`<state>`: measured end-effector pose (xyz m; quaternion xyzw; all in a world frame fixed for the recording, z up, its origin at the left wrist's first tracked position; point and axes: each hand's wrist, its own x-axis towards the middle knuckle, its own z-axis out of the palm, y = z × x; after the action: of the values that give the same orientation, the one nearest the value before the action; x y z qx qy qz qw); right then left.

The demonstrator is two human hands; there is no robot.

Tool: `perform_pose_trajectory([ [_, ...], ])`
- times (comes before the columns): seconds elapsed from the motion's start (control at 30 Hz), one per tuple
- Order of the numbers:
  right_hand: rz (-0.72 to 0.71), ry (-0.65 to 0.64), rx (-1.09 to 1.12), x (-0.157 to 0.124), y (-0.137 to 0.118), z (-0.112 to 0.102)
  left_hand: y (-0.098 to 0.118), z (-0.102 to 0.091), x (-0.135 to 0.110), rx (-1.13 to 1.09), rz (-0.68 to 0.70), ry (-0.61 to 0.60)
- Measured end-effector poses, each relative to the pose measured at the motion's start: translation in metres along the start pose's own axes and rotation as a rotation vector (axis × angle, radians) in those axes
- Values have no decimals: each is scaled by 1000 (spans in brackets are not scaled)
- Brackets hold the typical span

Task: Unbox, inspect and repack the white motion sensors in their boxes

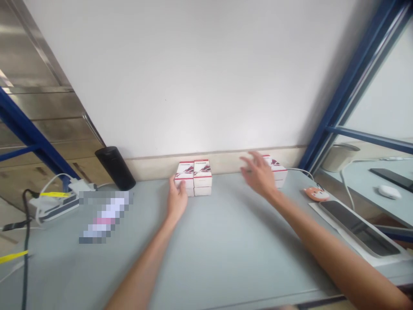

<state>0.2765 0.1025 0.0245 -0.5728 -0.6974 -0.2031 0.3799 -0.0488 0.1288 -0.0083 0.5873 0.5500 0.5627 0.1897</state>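
Note:
Two stacks of small white boxes with red edges and dark red print stand side by side against the wall. My left hand [177, 199] is closed around the left stack [184, 173], thumb at its front and fingers along its left side. Touching that stack on its right is the other stack [202, 176]. My right hand [260, 174], slightly blurred, is open with its fingers spread and holds nothing. Just behind and to the right of it stands another stack of similar white boxes [280, 174], partly hidden by the hand.
A black cylinder [115, 168] leans at the back left, near a power strip [61, 209] with plugs and cables. A pixelated patch [108, 217] covers something on the left. An orange animal-faced item [316, 193] and a dark phone-like device [358, 228] lie at right.

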Motion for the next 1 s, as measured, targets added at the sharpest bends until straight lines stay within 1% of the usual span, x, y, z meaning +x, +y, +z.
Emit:
perform_pose_trajectory([
  [0.03,142,33,-91,-2,20,-7,4,1,-3,7,12,27],
  [0.07,263,23,-176,-4,38,-13,10,3,-6,23,32,69],
  [0.1,353,-25,-235,-7,53,-17,16,5,-11,43,58,115],
  [0.13,416,-92,-263,-9,64,-20,23,7,-17,70,99,159],
  [0.17,454,-141,-272,-11,71,-21,30,9,-23,148,179,211],
  [0.2,473,-162,-257,-13,74,-22,37,11,-30,192,257,226],
  [0.23,479,-146,-212,-13,73,-22,42,14,-37,184,319,208],
  [0.27,477,-102,-135,-14,69,-22,47,16,-44,141,357,158],
  [0.3,470,-44,-26,-14,61,-21,51,19,-51,71,366,70],
  [0.33,462,3,129,-14,51,-20,53,22,-58,-20,338,-54],
  [0.37,452,5,308,-15,37,-19,54,25,-65,-115,276,-205],
  [0.4,441,-36,483,-17,23,-18,55,28,-71,-202,200,-347],
  [0.43,425,-103,633,-21,7,-18,55,31,-76,-273,123,-468],
  [0.47,392,-205,756,-25,-10,-18,55,34,-80,-338,58,-559],
  [0.5,356,-289,854,-29,-25,-19,55,37,-83,-399,16,-599],
  [0.53,275,-427,939,-34,-38,-20,56,38,-84,-448,-7,-594],
  [0.57,192,-490,986,-38,-49,-22,56,39,-84,-478,-14,-550],
  [0.63,74,-518,965,-43,-62,-26,58,38,-81,-445,-2,-415],
  [0.67,43,-500,950,-44,-65,-28,60,36,-79,-382,18,-356],
  [0.7,34,-484,950,-44,-65,-30,60,35,-76,-303,52,-323],
  [0.77,78,-466,1010,-44,-64,-32,62,31,-72,-165,185,-289],
  [0.83,165,-458,1072,-43,-64,-32,62,28,-70,-12,370,-275],
  [0.9,233,-417,1061,-44,-66,-31,62,27,-71,143,519,-266],
  [0.97,247,-388,1013,-45,-69,-29,61,26,-73,253,586,-255],
  [1.0,227,-390,988,-46,-71,-29,60,26,-74,286,605,-245],
])
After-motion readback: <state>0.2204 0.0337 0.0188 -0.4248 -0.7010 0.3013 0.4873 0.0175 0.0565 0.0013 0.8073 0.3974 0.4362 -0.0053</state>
